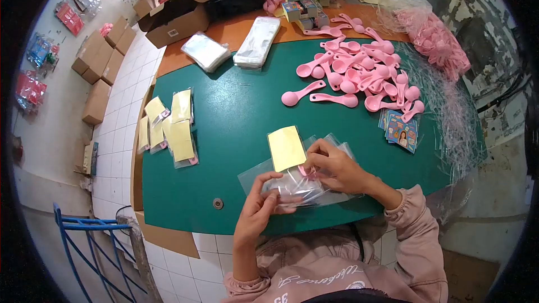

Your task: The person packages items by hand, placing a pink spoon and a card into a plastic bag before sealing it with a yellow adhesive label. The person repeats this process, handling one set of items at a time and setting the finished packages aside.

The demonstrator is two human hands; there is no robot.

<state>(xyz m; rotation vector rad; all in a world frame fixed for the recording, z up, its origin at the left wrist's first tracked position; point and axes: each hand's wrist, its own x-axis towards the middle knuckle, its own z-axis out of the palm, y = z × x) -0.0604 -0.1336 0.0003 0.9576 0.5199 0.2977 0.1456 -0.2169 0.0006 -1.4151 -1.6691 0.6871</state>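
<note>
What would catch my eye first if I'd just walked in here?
Probably the heap of pink spoons, bright against the green table top, toward its far right. Next, the yellow card near the front, just beyond the left hand and right hand working over clear plastic. Then the yellow-backed packets clustered on the table's left.

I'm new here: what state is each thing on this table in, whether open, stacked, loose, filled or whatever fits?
Yellow card: yellow side up, above loose bags
Clear bags near the hands: spread out, overlapping
Pink spoons: loose, mostly heaped
Picture cards: picture side up, unevenly stacked
Packets at left: filled, yellow sides up, some overlapping
Clear bag stacks: lying flat
Cardboard box: open
Pink bundle: bulging; whether tied, unclear
</note>
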